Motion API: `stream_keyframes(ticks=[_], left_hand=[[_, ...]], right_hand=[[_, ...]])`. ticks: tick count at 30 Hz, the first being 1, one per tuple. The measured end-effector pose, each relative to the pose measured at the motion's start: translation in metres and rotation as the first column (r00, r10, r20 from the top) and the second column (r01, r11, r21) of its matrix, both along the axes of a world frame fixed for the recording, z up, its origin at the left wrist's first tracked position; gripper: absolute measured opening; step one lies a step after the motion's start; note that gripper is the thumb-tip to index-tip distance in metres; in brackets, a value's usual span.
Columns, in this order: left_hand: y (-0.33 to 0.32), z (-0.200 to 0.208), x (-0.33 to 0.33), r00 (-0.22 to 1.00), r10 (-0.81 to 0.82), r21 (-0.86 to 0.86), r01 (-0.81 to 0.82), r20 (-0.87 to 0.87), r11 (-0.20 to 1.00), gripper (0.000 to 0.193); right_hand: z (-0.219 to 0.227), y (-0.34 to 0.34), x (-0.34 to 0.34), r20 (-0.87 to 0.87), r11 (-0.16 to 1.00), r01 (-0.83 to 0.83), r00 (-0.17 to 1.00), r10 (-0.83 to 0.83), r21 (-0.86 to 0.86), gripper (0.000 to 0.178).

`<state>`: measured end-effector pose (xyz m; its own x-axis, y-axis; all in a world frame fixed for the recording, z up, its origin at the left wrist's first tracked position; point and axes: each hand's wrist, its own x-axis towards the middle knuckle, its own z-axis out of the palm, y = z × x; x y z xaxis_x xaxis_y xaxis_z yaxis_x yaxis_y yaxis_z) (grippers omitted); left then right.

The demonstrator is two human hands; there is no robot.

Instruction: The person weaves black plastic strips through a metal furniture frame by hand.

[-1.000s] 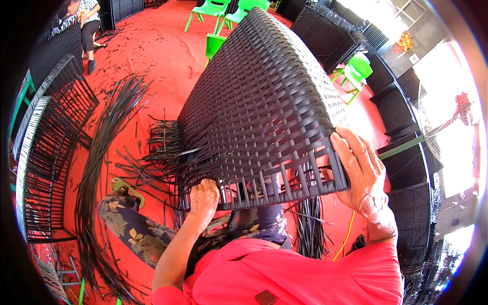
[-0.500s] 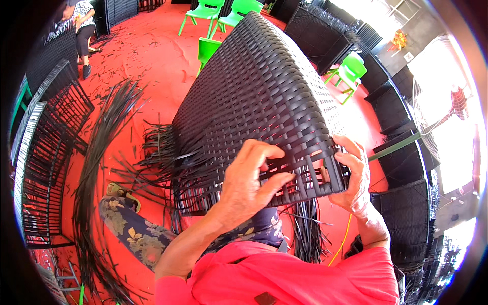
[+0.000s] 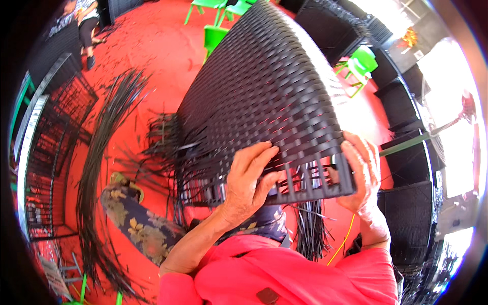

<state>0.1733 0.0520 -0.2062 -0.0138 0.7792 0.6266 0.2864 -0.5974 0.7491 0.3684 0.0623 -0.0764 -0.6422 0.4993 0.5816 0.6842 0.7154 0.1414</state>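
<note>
A black woven rattan furniture piece (image 3: 254, 96) stands tilted before me, its weave of flat plastic strips tight above. Along its lower edge, bare bars with gaps between them show. My left hand (image 3: 248, 180) is at the lower weave, fingertips against the strips and thumb spread apart from them; no strip can be made out in it. Around the lower right corner, my right hand (image 3: 361, 173) grips the frame's edge, fingers along the outer side, with part of a finger or thumb visible through the gap. Loose strip ends (image 3: 168, 137) stick out from the piece's left side.
A long bundle of black strips (image 3: 101, 168) lies on the red floor at left, beside slatted black frames (image 3: 51, 168). Green chairs (image 3: 362, 63) stand beyond. Dark woven pieces (image 3: 406, 213) and a fan (image 3: 465, 109) line the right. Another person (image 3: 87, 30) is at far left.
My left thumb and fingers have drawn back slightly left. My right hand lies flatter along the edge. Larger gaps show between the lower bars, and the view has shifted a little.
</note>
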Motion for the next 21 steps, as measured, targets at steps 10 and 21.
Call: stream_keyframes(ticks=[10,21], left_hand=[[-0.081,-0.171,-0.057,0.899,0.02,-0.494,-0.259,-0.438,0.83,0.07],[-0.059,-0.134,-0.042,0.972,0.221,-0.347,-0.235,-0.082,0.908,0.041]], right_hand=[[-0.017,0.004,0.029,-0.073,0.996,0.089,0.993,-0.088,0.007,0.042],[-0.034,0.006,0.044,-0.188,0.992,0.125,0.974,-0.126,-0.018,0.042]])
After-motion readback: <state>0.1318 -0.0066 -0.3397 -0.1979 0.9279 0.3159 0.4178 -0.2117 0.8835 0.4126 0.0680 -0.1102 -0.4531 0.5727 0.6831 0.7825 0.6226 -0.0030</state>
